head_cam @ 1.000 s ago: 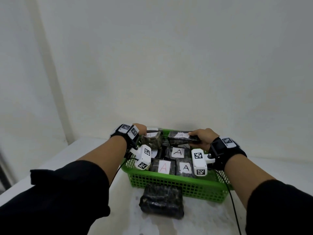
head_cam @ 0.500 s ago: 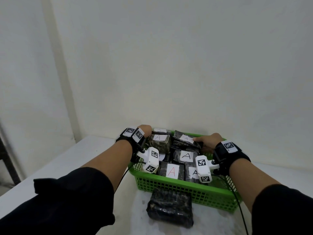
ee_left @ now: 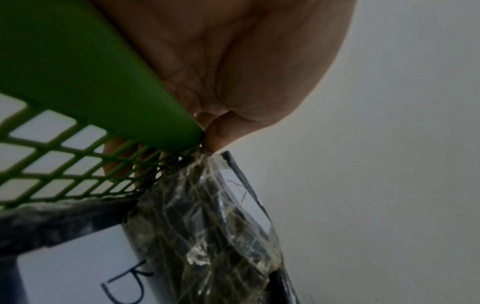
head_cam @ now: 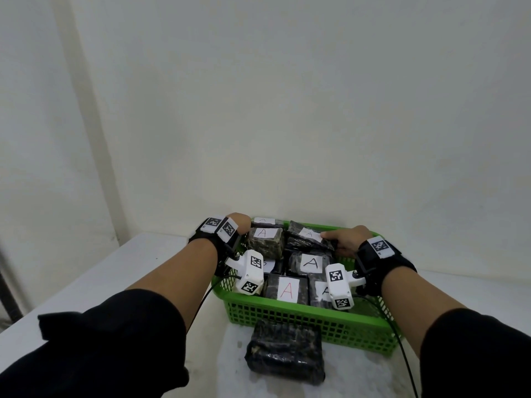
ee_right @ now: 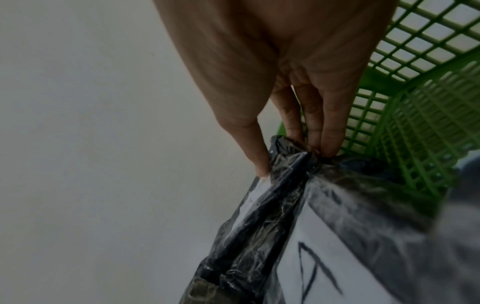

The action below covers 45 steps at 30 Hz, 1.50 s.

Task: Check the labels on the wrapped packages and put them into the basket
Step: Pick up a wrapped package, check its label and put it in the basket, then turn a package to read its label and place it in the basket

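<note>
Now both hands pinch wrapped packages in the basket [head_cam: 301, 320] — left hand [head_cam: 240, 222], right hand [head_cam: 349, 239].

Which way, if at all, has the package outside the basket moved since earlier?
No: the package sits where it did, before the green basket's front wall.

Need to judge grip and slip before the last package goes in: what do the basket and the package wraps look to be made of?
Green basket: looks like moulded plastic, matte, with an open lattice wall and solid rim. Package on the table: dark contents under thin clear film, glossy and wrinkled, likely slippery. Labels: plain white paper, matte, handwritten letters.
</note>
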Available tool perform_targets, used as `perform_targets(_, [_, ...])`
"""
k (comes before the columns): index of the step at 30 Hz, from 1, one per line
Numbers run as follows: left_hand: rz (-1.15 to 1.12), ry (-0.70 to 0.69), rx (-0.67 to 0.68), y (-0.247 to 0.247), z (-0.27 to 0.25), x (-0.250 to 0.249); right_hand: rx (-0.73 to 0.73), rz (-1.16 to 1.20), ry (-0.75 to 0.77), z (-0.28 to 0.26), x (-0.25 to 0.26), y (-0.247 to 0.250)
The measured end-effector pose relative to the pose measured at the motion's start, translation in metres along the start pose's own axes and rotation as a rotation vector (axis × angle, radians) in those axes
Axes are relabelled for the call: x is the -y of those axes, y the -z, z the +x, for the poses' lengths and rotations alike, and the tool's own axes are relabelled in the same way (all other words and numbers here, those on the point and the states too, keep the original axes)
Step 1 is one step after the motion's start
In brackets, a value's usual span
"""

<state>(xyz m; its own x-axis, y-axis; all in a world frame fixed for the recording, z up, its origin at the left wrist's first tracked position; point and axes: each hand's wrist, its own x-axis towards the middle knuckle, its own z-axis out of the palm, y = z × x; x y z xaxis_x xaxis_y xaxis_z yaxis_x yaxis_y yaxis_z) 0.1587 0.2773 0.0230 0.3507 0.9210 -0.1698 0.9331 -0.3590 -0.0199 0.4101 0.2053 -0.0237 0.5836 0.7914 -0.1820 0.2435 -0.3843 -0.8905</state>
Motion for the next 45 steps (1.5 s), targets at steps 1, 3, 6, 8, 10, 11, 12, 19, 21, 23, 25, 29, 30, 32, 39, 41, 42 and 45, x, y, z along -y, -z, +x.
perform_targets(1, [0.011, -0.002, 0.010, 0.000, 0.000, 0.000, -0.001, -0.012, -0.003, -0.001, 0.000, 0.000])
perform_targets(3, [0.042, -0.006, 0.020, 0.000, -0.001, -0.001, -0.005, -0.022, -0.007, -0.003, 0.000, 0.001])
perform_targets(6, [0.027, 0.014, 0.028, 0.000, -0.002, -0.002, -0.005, -0.033, -0.017, -0.004, -0.001, 0.002])
perform_targets(8, [0.011, 0.011, 0.026, 0.001, -0.004, -0.003, -0.006, -0.050, -0.019, -0.004, -0.001, 0.002])
perform_targets(10, [0.012, 0.009, 0.020, 0.001, -0.006, -0.002, -0.010, -0.069, -0.015, -0.005, -0.001, 0.003])
perform_targets(11, [0.001, 0.015, 0.015, 0.001, -0.007, -0.002, -0.012, -0.076, -0.008, -0.005, 0.000, 0.003])
perform_targets(12, [-0.021, 0.018, 0.008, 0.001, -0.006, -0.002, -0.011, -0.088, 0.002, -0.005, 0.001, 0.004])
perform_targets(19, [-0.128, 0.018, -0.034, 0.010, -0.009, -0.003, -0.064, -0.301, 0.195, -0.029, 0.027, 0.017])
perform_targets(21, [-0.189, 0.038, -0.036, 0.016, -0.016, -0.005, -0.104, -0.348, 0.299, -0.044, 0.038, 0.022])
perform_targets(23, [-0.339, 0.062, -0.073, 0.025, -0.031, -0.008, -0.105, -0.373, 0.357, -0.058, 0.047, 0.027])
perform_targets(25, [-0.410, 0.070, -0.126, 0.032, -0.042, -0.012, -0.093, -0.376, 0.392, -0.070, 0.053, 0.031])
perform_targets(29, [-0.518, 0.073, -0.171, 0.041, -0.056, -0.018, -0.074, -0.429, 0.483, -0.101, 0.058, 0.038])
perform_targets(30, [-0.528, 0.054, -0.180, 0.041, -0.062, -0.019, -0.068, -0.452, 0.505, -0.109, 0.057, 0.039])
perform_targets(32, [-0.521, 0.022, -0.220, 0.038, -0.074, -0.022, -0.050, -0.482, 0.540, -0.123, 0.053, 0.041])
perform_targets(39, [-0.515, -0.178, -0.269, 0.024, -0.148, -0.053, -0.042, -0.506, 0.581, -0.173, 0.021, 0.062])
perform_targets(41, [-0.505, -0.227, -0.259, 0.017, -0.169, -0.067, -0.041, -0.519, 0.575, -0.185, 0.007, 0.072])
perform_targets(42, [-0.495, -0.248, -0.247, 0.013, -0.177, -0.075, -0.040, -0.531, 0.571, -0.191, 0.000, 0.078])
perform_targets(45, [-0.451, -0.314, -0.240, 0.005, -0.204, -0.100, -0.063, -0.580, 0.567, -0.208, -0.020, 0.096])
